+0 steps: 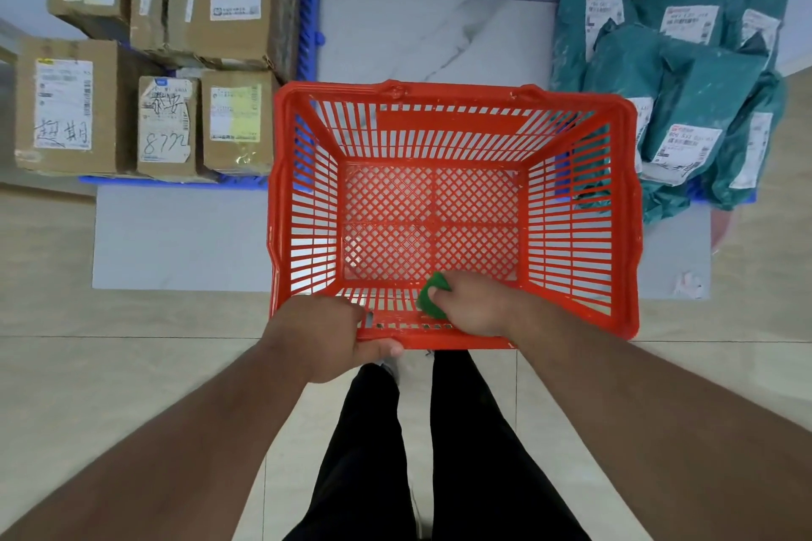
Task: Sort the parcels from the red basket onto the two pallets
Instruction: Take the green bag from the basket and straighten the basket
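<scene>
Cardboard boxes [145,57] fill the blue pallet [309,13] at the floor's far-left corner; teal mailer bags [685,101] cover the pallet at far right. Between them the red basket [452,206] holds no parcels, so sorting looks finished. The left hand [325,329] curls its grip over the near rim. The right hand [465,303] pinches a small green object [433,294] against that rim. To carry the basket off, lift evenly from both sides of the rim.

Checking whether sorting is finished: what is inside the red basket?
No parcels: the red basket shows bare mesh floor. The right hand holds a small green object at the near wall, mostly covered by fingers.
</scene>
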Demonstrator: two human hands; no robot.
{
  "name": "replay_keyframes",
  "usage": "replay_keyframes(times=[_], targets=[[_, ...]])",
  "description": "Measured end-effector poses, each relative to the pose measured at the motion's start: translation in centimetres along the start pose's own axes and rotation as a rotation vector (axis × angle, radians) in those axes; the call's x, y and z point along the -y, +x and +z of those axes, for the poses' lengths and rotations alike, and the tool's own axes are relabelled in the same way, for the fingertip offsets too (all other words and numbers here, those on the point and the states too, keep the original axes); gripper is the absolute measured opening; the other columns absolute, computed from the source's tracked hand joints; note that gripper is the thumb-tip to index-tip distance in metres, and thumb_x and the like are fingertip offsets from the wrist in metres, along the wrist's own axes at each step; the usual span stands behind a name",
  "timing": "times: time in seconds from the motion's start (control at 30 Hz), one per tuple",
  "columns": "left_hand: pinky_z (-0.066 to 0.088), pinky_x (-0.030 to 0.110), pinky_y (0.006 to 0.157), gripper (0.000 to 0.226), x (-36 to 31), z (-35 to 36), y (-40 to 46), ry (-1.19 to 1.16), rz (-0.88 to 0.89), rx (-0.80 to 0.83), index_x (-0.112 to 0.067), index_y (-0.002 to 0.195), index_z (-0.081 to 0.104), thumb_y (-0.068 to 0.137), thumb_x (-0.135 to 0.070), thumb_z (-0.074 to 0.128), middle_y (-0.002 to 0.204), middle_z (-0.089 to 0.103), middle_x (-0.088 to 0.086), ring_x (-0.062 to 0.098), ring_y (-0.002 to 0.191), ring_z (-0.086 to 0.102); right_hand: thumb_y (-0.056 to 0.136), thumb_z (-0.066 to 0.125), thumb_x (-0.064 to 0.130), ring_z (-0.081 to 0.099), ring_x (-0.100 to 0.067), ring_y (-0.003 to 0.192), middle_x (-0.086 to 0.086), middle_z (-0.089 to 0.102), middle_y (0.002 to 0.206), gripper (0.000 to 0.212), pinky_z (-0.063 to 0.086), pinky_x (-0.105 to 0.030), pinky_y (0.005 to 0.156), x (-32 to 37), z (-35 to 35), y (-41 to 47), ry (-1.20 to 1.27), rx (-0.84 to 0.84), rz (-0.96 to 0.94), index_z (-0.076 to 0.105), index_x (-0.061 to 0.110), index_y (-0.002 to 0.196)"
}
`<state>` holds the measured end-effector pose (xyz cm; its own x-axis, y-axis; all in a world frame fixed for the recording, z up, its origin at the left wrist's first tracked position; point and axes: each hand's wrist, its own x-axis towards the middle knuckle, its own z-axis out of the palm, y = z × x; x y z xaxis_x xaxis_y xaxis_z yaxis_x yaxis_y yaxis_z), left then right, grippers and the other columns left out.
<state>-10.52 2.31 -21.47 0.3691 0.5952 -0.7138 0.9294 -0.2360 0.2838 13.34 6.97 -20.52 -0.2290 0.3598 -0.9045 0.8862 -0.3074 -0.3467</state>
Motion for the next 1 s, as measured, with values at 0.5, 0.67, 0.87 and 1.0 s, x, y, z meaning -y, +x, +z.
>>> replay_keyframes(times=[0.5, 0.67, 0.87, 1.0], targets=[[0.044, 0.040, 0.115, 0.112, 0.0, 0.6, -0.1, 0.038, 0.026, -0.113, -0.043, 0.161, 0.029, 0.069, -0.101, 0.004, 0.161, 0.047, -0.013, 0.023, 0.146, 0.048, 0.116, 0.035, 0.037, 0.048, -0.028, 0.146, -0.008, 0.049, 0.163, 0.048, 0.036, -0.040, 0.120, -6.3, -4.8, -2.8, -0.147, -0.014, 0.171, 0.042, 0.017, 0.159], [0.045, 0.041, 0.115, 0.117, 0.1, 0.8, 0.1, 0.036, 0.036, -0.095, -0.043, 0.161, 0.028, 0.065, -0.103, -0.002, 0.160, 0.048, -0.014, 0.022, 0.145, 0.049, 0.116, 0.034, 0.038, 0.055, -0.026, 0.134, -0.009, 0.058, 0.151, 0.045, 0.039, -0.036, 0.104, -3.2, -2.8, -2.2, -0.058, 0.018, 0.107, 0.054, 0.015, 0.150], [0.052, 0.040, 0.109, 0.120, 0.6, 1.5, 0.5, 0.023, 0.024, -0.085, -0.040, 0.157, 0.039, 0.065, -0.105, -0.001, 0.149, 0.058, -0.015, 0.019, 0.137, 0.056, 0.113, 0.040, 0.042, 0.056, -0.026, 0.133, -0.008, 0.058, 0.152, 0.047, 0.042, -0.038, 0.112, 2.5, 1.5, 0.0, 0.061, 0.059, -0.052, 0.053, 0.017, 0.151], [0.050, 0.040, 0.111, 0.122, 0.3, 1.0, 0.2, 0.031, 0.033, -0.116, -0.039, 0.155, 0.042, 0.064, -0.104, -0.004, 0.148, 0.059, -0.014, 0.019, 0.138, 0.055, 0.114, 0.039, 0.043, 0.058, -0.024, 0.126, -0.010, 0.061, 0.145, 0.045, 0.043, -0.035, 0.103, 1.8, 0.7, -0.5, -0.052, 0.076, -0.057, 0.054, 0.014, 0.146]])
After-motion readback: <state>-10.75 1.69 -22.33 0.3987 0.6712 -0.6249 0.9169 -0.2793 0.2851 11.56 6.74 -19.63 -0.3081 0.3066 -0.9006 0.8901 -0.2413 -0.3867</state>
